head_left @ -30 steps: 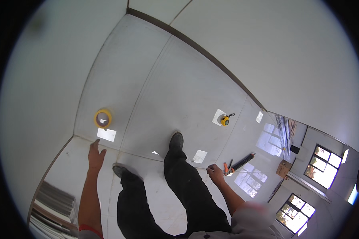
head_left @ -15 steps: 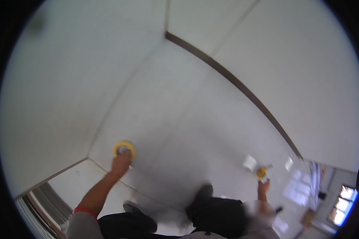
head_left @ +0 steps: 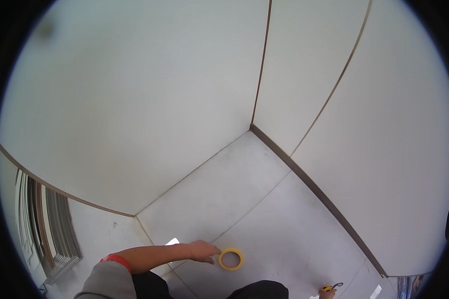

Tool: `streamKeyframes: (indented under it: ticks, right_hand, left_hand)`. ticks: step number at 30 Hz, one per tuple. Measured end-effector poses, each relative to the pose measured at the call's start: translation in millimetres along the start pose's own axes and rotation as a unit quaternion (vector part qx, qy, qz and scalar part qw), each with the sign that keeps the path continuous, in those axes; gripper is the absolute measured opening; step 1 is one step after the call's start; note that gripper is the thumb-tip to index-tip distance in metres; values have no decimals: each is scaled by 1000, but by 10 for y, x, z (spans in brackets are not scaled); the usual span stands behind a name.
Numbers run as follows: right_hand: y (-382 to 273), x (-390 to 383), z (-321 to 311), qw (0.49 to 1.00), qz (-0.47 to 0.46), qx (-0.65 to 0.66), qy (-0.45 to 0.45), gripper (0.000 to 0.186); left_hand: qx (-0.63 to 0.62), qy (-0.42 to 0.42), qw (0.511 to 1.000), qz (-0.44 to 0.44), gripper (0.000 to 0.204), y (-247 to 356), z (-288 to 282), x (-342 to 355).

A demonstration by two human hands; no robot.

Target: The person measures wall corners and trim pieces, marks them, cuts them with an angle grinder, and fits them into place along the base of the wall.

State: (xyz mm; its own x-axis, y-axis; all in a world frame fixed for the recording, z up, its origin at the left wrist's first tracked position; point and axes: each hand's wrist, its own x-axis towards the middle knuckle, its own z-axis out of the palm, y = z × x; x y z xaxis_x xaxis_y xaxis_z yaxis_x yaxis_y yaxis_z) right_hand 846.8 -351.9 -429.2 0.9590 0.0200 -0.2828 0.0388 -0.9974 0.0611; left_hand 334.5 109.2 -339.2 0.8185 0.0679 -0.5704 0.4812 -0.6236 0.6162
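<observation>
- The yellow tape roll (head_left: pixel 231 259) lies flat on the light floor tile (head_left: pixel 224 194), hole facing up. It sits just beyond the fingertips of the left hand (head_left: pixel 202 250), on their outer side; whether they touch its rim cannot be told.
- Orientation: the roll is a ring, so it has no long axis in the floor plane. Its hole axis points straight up from the floor. Lying on 1 flat face, it is judged stable and unlikely to roll.
- Left hand: palm down, fingers extended and only loosely spread, low over the floor. It grips nothing. The arm reaches out from the lower left, with a red wristband (head_left: pixel 115 259) at the cuff of a grey sleeve (head_left: pixel 105 281).
- The flat lie presents the outer rim to the fingers, which is judged the easiest part to take hold of.
- Right hand (head_left: pixel 327 294): only partly visible at the lower edge, well away from the left fingers. A small yellow-and-black tool (head_left: pixel 329 287) sits at it; the finger state cannot be told.
- Surroundings: a dark baseboard (head_left: pixel 314 189) runs along the white wall (head_left: pixel 134 99) beyond the roll. A slatted frame (head_left: pixel 50 224) stands behind the left forearm.
</observation>
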Motion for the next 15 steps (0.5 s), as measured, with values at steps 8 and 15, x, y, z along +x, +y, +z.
streamKeyframes:
  ticks: [8, 15]
  right_hand:
    - [-2304, -1334, -653, 827, -311, 341, -320, 65]
    - [-4301, -3726, -1517, 600, -602, 177, -497, 69]
  left_hand:
    - [-209, 203, 956, 20, 72, 300, -474, -185]
    - [-472, 363, 802, 55, 84, 345, -591, -665]
